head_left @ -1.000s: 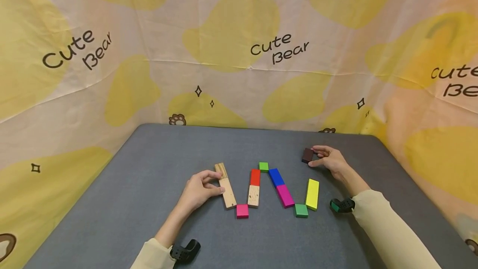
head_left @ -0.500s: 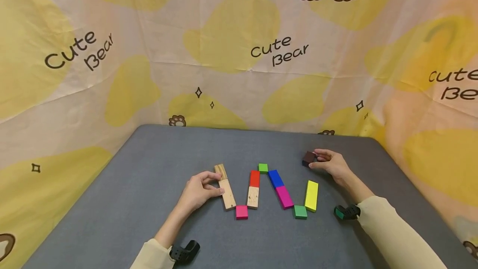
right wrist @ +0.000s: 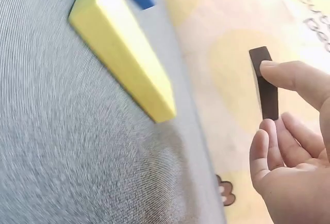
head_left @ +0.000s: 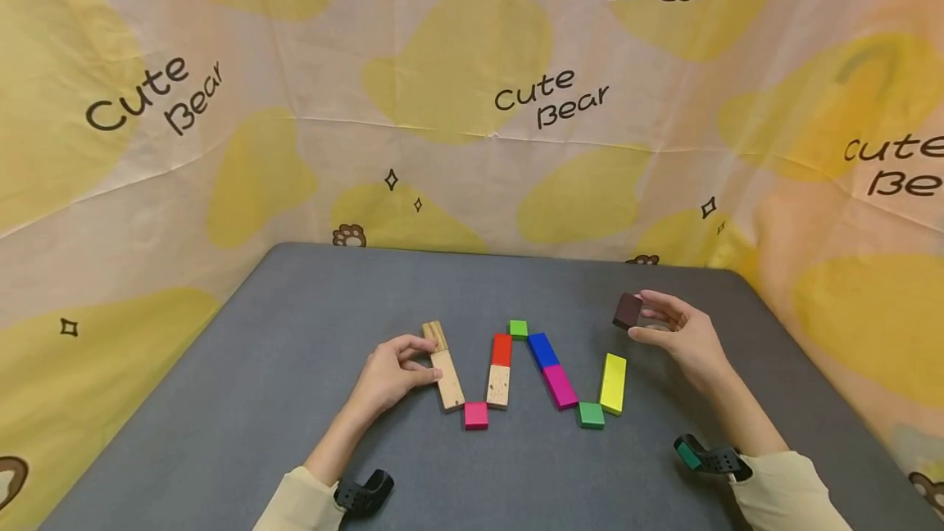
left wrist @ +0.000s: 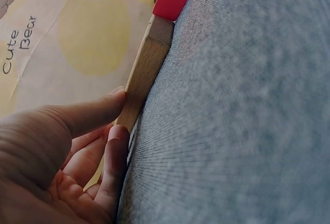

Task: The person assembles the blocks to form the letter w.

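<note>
In the head view my left hand (head_left: 388, 374) rests at the left end of a zigzag row of blocks. Its index fingertip touches a short striped wooden block (head_left: 435, 334); its thumb touches the longer plain wooden block (head_left: 447, 381) below. The left wrist view shows the thumb and a fingertip against the wooden block (left wrist: 147, 72) lying on the table. At the right, my right hand (head_left: 682, 336) pinches a dark brown block (head_left: 628, 310) between thumb and fingers, tilted and raised above the table. The right wrist view shows the brown block (right wrist: 266, 87) at the fingertips.
The row continues with pink (head_left: 475, 416), spotted wooden (head_left: 498, 387), red (head_left: 502, 350), light green (head_left: 519, 330), blue (head_left: 542, 350), magenta (head_left: 560, 387), green (head_left: 591, 415) and yellow (head_left: 614, 383) blocks. Beneath lies a grey table (head_left: 354, 285); a patterned cloth (head_left: 442, 64) hangs behind and beside it.
My right hand has moved the dark brown block slightly to the right, turning and tilting it, and the forearm has shifted right. The left hand and the row have stayed in place.
</note>
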A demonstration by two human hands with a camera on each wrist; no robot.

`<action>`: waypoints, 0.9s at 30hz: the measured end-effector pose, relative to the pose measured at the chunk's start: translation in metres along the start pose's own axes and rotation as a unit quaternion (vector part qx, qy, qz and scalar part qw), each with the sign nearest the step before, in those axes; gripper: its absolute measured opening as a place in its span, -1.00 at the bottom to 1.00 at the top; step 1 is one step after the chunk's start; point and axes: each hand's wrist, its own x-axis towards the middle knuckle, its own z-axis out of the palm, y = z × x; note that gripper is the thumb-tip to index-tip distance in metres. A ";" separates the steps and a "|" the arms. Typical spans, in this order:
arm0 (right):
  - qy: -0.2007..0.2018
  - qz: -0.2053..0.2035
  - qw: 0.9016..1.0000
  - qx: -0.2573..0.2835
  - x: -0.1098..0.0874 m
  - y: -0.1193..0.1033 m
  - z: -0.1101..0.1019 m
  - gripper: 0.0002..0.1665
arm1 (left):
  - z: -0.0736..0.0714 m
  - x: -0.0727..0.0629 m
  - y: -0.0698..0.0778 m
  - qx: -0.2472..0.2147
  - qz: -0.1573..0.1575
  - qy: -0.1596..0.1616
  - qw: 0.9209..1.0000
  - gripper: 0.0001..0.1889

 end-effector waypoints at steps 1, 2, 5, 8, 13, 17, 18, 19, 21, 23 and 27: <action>0.006 -0.007 1.000 0.007 -0.003 0.000 0.001 -0.14 | 0.000 0.000 0.000 0.000 0.000 0.000 1.000 -0.65; 0.011 -0.012 1.000 0.010 -0.005 -0.001 0.001 -0.14 | 0.000 0.001 0.000 0.001 0.000 0.000 1.000 -0.65; 0.013 -0.018 1.000 -0.003 -0.010 0.000 0.004 -0.15 | 0.000 0.001 -0.001 0.007 0.000 0.001 1.000 -0.65; -0.001 -0.019 1.000 -0.018 -0.011 0.003 0.006 -0.14 | 0.000 0.002 -0.001 0.011 -0.001 0.003 1.000 -0.65; -0.013 -0.013 1.000 -0.024 -0.009 0.013 0.007 -0.13 | 0.000 0.002 -0.001 0.007 0.003 0.000 1.000 -0.65; -0.014 0.008 0.999 -0.044 -0.007 0.021 0.003 -0.11 | 0.000 0.001 -0.001 0.007 -0.004 -0.003 1.000 -0.65; -0.016 0.014 0.999 -0.050 -0.006 0.023 0.002 -0.10 | 0.000 0.001 -0.001 0.008 -0.004 -0.004 1.000 -0.65; -0.017 0.020 0.998 -0.054 -0.006 0.025 0.002 -0.10 | 0.000 0.000 -0.001 0.009 -0.005 -0.004 1.000 -0.65; -0.019 0.024 0.998 -0.061 -0.005 0.028 0.001 -0.09 | 0.000 0.001 -0.001 0.011 -0.006 -0.003 1.000 -0.64; -0.020 0.024 0.997 -0.064 -0.003 0.029 0.000 -0.09 | 0.000 0.001 -0.001 0.012 -0.001 -0.003 1.000 -0.64; -0.033 0.027 0.997 -0.071 -0.001 0.030 -0.001 -0.10 | 0.000 0.002 -0.001 0.010 -0.004 -0.002 1.000 -0.64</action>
